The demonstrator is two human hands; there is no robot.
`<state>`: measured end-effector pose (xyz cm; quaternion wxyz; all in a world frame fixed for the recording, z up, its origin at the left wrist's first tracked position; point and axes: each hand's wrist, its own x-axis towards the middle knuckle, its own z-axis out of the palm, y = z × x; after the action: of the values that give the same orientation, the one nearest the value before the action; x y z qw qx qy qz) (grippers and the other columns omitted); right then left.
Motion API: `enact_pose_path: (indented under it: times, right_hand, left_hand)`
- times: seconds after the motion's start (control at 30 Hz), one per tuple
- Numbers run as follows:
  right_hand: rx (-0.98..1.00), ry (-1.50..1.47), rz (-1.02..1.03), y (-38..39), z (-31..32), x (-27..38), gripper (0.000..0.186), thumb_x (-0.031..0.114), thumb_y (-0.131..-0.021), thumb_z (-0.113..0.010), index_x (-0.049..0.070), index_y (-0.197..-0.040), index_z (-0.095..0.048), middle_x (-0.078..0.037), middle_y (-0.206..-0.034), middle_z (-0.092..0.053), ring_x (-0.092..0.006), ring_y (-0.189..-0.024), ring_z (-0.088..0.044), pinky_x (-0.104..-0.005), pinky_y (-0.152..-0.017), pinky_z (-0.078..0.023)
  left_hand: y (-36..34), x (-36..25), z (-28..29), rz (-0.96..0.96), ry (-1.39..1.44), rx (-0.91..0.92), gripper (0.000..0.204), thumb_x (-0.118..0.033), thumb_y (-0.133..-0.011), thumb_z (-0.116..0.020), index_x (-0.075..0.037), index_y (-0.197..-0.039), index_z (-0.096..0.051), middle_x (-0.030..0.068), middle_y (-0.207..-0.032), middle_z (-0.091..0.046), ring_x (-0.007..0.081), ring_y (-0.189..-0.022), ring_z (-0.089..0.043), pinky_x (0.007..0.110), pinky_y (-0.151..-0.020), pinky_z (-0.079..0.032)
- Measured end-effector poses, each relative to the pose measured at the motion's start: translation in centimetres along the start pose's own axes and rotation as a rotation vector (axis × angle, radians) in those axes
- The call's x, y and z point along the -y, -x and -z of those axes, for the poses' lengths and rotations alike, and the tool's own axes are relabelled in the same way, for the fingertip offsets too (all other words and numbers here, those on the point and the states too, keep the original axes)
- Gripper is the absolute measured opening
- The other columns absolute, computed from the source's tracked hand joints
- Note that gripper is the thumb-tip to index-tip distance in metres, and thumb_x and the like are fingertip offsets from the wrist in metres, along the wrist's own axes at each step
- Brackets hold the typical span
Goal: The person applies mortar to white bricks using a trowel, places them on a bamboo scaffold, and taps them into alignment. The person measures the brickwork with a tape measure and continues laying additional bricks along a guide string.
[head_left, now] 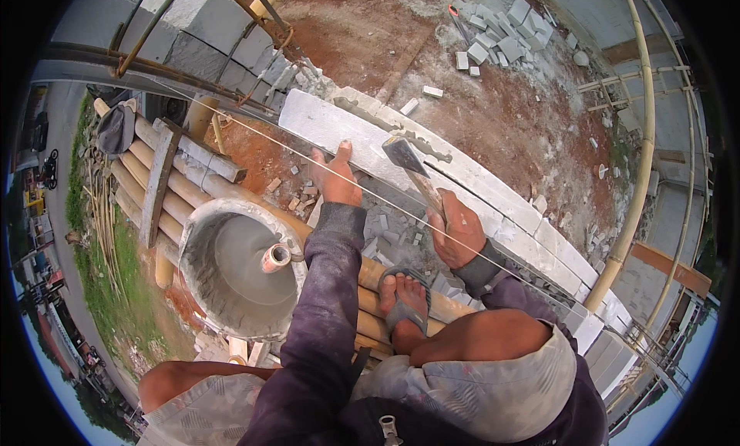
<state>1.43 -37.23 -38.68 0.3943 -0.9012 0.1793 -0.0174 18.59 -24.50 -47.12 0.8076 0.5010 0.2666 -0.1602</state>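
The long pale block (320, 122) lies at twelve o'clock from the left hand (337, 178), which touches its near edge; whether those fingers clamp it, I cannot tell. The hammer (421, 184) points toward eleven o'clock from the right hand (461, 228), wrapped around its handle. Toward half past seven from the left hand stands a bucket (199, 249).

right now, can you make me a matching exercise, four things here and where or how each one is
1. left hand
2. right hand
3. bucket
4. sandal

A. gripping a hammer
B. worn on a foot
C. touching a white block
D. holding grey mix

Pairs: 1-C, 2-A, 3-D, 4-B
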Motion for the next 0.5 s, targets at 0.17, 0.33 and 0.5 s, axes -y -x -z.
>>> enact_pose_path:
  times: [0.17, 0.33, 0.5]
  right_hand:
    - [-0.064, -0.004, 0.197, -5.0, 0.5, 4.2, 0.035, 0.01, -0.087, -0.062, -0.003, -0.118, -0.052, -0.027, -0.095, -0.062, -0.0433, -0.083, -0.064, -0.045, -0.069, -0.052]
    - [-0.129, -0.019, 0.36, -7.7, -0.4, 5.6, 0.034, 0.005, -0.086, -0.064, -0.005, -0.116, -0.052, -0.027, -0.09, -0.062, -0.0429, -0.079, -0.065, -0.0429, -0.065, -0.052]
    - [0.163, 0.311, 0.116, -9.8, -1.9, 4.0, 0.025, 0.014, -0.09, -0.06, -0.001, -0.104, -0.046, -0.027, -0.084, -0.06, -0.0455, -0.075, -0.062, -0.0476, -0.062, -0.049]
  left_hand:
    - [-0.7, 0.6, 0.7, -0.016, 0.019, 0.029, 0.08, 0.009, -0.084, -0.059, 0.006, -0.149, -0.013, 0.0214, -0.133, -0.043, 0.027, -0.114, -0.052, 0.037, -0.099, -0.045]
    - [-0.1, 0.0, 0.1, -0.031, 0.08, 0.077, 0.072, 0.01, -0.083, -0.058, 0.006, -0.146, -0.023, 0.0188, -0.131, -0.048, 0.0253, -0.112, -0.055, 0.036, -0.098, -0.045]
    - [0.9, -0.8, -0.8, 0.088, 0.034, -0.072, 0.07, 0.01, -0.083, -0.059, 0.0, -0.145, -0.029, 0.0167, -0.126, -0.053, 0.0249, -0.106, -0.058, 0.036, -0.093, -0.048]
